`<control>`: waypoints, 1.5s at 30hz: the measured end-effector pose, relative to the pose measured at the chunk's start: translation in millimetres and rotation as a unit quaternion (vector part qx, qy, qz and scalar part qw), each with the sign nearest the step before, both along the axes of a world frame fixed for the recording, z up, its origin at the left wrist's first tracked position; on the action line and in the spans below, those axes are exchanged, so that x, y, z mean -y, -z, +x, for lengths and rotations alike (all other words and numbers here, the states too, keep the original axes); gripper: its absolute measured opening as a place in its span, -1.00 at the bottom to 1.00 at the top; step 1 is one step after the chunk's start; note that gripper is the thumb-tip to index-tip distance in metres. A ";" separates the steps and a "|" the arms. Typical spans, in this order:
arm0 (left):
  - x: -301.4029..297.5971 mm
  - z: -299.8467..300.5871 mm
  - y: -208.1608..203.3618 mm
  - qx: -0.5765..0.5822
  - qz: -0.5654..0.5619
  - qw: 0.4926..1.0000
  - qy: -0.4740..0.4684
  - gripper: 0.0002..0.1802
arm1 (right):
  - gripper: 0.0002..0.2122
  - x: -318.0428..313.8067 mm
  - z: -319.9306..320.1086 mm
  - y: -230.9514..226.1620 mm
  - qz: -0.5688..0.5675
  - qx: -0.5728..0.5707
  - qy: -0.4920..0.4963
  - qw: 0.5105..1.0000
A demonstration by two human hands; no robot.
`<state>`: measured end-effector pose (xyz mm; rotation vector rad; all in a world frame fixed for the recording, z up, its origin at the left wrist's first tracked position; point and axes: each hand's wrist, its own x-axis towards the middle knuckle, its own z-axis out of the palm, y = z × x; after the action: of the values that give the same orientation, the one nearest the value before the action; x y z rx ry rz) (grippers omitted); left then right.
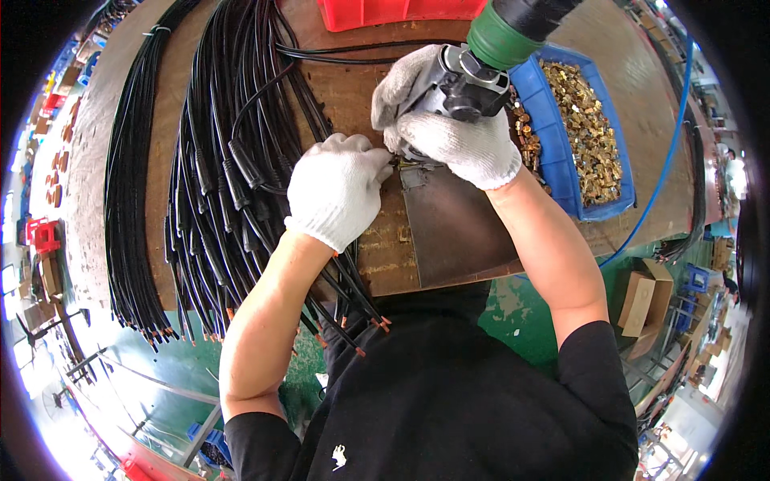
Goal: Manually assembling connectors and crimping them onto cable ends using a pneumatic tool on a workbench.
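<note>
My right hand (469,146), in a white knit glove, is wrapped round a black and grey hand-held power tool (465,90) with a green collar at its upper end. Close by on the left is my left hand (335,191), also gloved. Its fingers are closed in a pinch beside the tool's lower end, and what they hold is hidden. One black cable runs to the left edge of this hand. Left of it lies a spread bundle of black cables (216,152) with thick black sleeves and copper-coloured ends. Beneath the hands is a dark flat plate (457,228) on the wooden table (385,260).
A blue bin (544,128) full of small brass-coloured parts stands on the right, with more such parts (525,144) loose beside it. At the far edge sits a red bin (377,12). A tied cable bundle (132,184) lies far left. A blue hose (672,148) curves along the right.
</note>
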<state>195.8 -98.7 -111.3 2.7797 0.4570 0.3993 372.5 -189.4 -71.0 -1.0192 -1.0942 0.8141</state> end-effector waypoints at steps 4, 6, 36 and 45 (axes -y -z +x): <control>-0.2 1.0 2.9 0.015 0.003 1.000 0.004 -0.87 | -0.76 3.2 -9.9 -9.8 -0.002 -0.016 0.041 0.999; -0.7 0.6 1.1 0.010 -0.008 1.000 -0.004 -0.86 | -0.77 5.9 -14.5 -17.4 0.026 -0.009 0.058 0.998; 21.4 -16.2 -69.7 0.034 -0.170 0.985 0.001 -0.77 | -0.70 109.5 48.2 -51.4 -0.228 0.266 0.173 0.920; 26.5 -14.6 -68.5 0.045 -0.140 0.989 0.024 -0.78 | -0.80 90.9 -18.6 -3.1 -0.213 0.064 0.084 0.971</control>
<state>181.2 -125.2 -42.7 2.4859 0.3922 0.4127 353.9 -280.3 -67.9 -1.5219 -0.9426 0.8727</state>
